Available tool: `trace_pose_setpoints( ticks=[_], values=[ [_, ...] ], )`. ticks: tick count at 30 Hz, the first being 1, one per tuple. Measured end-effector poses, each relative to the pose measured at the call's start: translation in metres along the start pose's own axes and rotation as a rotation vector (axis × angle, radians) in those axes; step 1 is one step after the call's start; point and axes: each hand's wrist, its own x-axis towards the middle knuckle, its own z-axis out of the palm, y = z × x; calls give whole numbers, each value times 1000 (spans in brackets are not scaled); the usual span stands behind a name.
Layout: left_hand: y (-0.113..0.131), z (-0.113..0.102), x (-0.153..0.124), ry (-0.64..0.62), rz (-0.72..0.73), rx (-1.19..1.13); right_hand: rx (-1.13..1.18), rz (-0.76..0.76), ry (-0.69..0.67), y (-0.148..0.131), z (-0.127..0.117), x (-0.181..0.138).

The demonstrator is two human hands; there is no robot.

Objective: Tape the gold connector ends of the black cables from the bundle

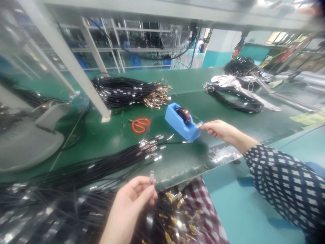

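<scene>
Between the thumb and fingers of my left hand is a cable with a silver USB-type connector pointing up. My right hand reaches to the front of a blue tape dispenser, fingers pinched on the tape end at its cutting edge. A roll of brown tape sits in the dispenser. Below my left hand, many black cables with yellow-wrapped ends lie over a checked cloth on my lap. A bundle of black cables with bare silver connectors rests on the green bench just beyond.
Orange-handled scissors lie left of the dispenser. Behind them is a thick cable bundle with yellow ends. A coiled black cable bundle and white cloth lie at right. A white metal post stands at left, near a grey scoop-shaped tray.
</scene>
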Motion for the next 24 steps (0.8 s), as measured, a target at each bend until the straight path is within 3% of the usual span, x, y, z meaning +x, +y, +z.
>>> trace_pose_setpoints(
  ticks=[5, 8, 10, 14, 16, 24],
  values=[
    [4, 1, -1, -18, -2, -14, -137, -65, 73, 0, 8, -10],
    [5, 2, -4, -24, 20, -5, -160, -132, 0, 4, 26, -32],
    [5, 5, -5, -28, 53, 3, -107, -179, -140, 2, 42, -54],
    [6, 11, -6, 13, 121, 35, 121, -234, -595, -14, 72, -101],
    [6, 13, -5, 17, 129, 64, 124, -274, -699, -24, 83, -117],
    [5, 13, -8, 14, 146, 113, -73, -503, -612, -39, 100, -136]
  ],
)
